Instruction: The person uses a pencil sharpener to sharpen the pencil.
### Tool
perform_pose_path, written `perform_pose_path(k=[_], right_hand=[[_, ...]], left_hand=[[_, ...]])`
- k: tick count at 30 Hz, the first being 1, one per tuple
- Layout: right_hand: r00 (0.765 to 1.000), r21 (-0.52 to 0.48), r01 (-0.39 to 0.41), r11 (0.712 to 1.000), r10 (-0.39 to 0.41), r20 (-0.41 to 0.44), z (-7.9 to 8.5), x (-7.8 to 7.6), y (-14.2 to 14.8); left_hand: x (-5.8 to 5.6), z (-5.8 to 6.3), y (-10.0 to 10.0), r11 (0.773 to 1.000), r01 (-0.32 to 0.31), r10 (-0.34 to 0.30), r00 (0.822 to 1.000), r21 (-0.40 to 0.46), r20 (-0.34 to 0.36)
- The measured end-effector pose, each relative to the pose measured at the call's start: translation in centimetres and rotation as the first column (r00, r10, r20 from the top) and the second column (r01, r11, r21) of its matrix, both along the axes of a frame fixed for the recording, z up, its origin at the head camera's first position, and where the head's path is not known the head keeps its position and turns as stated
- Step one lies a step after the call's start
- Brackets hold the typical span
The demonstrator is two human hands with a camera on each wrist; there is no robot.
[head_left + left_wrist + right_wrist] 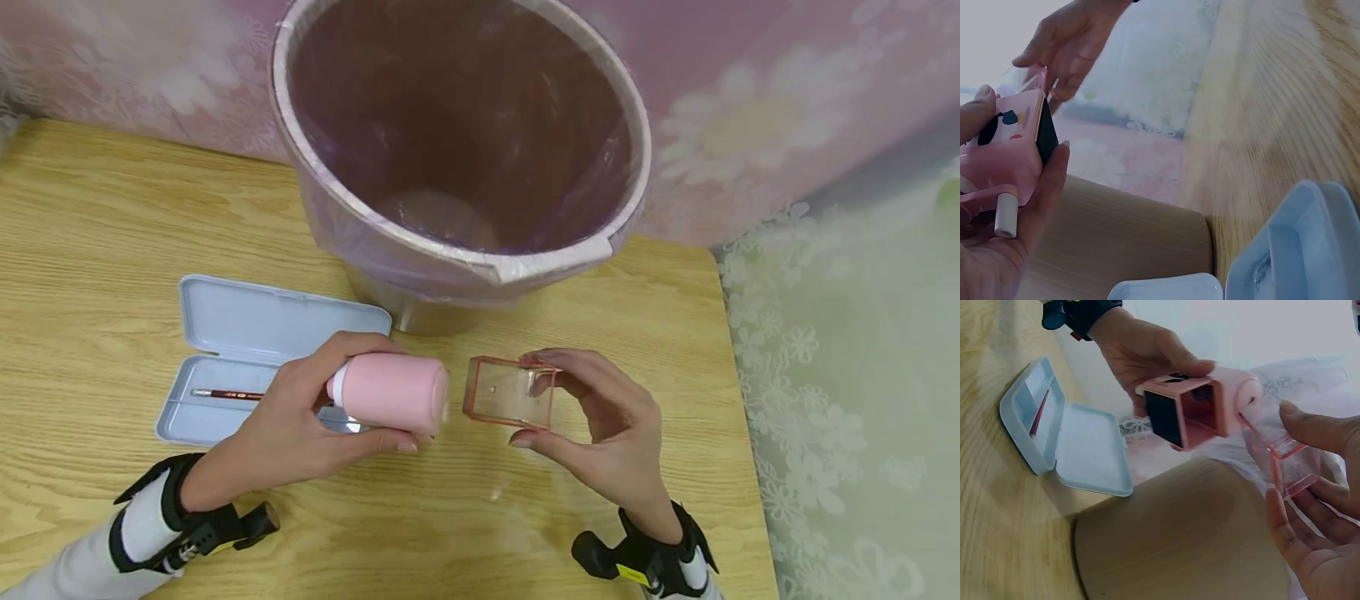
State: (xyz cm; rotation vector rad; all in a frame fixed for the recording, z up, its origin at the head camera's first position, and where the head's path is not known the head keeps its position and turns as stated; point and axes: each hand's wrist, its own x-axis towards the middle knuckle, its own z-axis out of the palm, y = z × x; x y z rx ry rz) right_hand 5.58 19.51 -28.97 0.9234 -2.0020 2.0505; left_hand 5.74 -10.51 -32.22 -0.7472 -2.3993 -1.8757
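A pink crank pencil sharpener lies on its side in the grip of my left hand, thumb and fingers around its body. The left wrist view shows its crank with a white knob. In the right wrist view its drawer slot stands hollow beside a dark base. My right hand pinches a clear pink-edged shavings drawer between thumb and fingers. A small gap separates the drawer from the sharpener, just in front of the bin.
Behind both hands rises a large bin lined with a clear bag. Left of it, an open light-blue pencil case lies on the wooden table, a dark red pencil inside. The table's right edge borders a patterned curtain.
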Motion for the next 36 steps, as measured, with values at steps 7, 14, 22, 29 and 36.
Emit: perform_pose_path(k=[7,14,22,29,36], right_hand=[[0.999,0.118,-0.005,0.993,-0.001,0.048,-1.0,0.0,-0.7],[0.996,0.226,-0.005,0.974,-0.016,0.091,-1.2,0.0,-0.7],[0.993,0.328,-0.009,0.944,-0.030,0.114,-1.0,0.1,-0.8],[0.993,0.375,-0.012,0.927,-0.033,0.113,-1.3,0.1,-1.2],[0.991,0.334,-0.013,0.943,-0.032,0.128,-2.0,0.0,-1.4]], left_hand=[[-0.4,0.0,0.4,0.993,0.004,-0.002,1.000,0.116,-0.019],[-0.4,0.3,0.3,0.992,-0.007,0.009,1.000,0.128,-0.012],[-0.2,0.5,0.1,0.999,-0.045,0.045,0.999,0.022,-0.016],[-0.4,0.1,0.2,0.996,-0.070,0.052,0.959,-0.053,-0.278],[-0.5,0.1,0.2,0.994,-0.074,0.049,0.961,-0.085,-0.271]])
